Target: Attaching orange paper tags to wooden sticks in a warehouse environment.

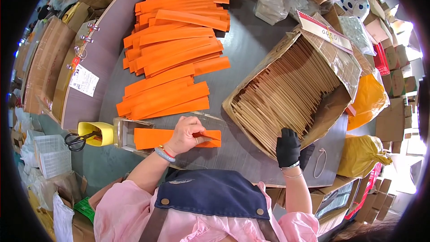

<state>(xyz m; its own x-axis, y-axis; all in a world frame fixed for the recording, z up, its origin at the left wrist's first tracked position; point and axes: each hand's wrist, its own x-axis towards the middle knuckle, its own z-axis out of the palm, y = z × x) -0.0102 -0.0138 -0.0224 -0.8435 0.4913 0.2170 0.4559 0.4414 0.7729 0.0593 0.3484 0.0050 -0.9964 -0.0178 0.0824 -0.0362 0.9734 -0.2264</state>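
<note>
My left hand (186,135) is closed in a pinch at the right end of a flat orange sleeve (150,139), whose end gapes slightly by my thumb. The sleeve lies near the table's front edge. In a black glove that leaves the fingertips bare, my right hand (289,150) reaches over the near rim of an open cardboard box (331,110). Its fingers are curled against thin brown cardboard strips (286,89) packed on edge; what they grip is hidden. Beyond my left hand, overlapping rows of orange sleeves (179,58) run to the table's far end.
A yellow holder (102,133) with black-handled scissors (77,141) hangs at the left edge. Clear plastic bags (271,0) lie at the far right. A pale loop of cord (320,163) rests right of my glove. Yellow bags (363,157) stand beside the table. A person (355,2) is far off.
</note>
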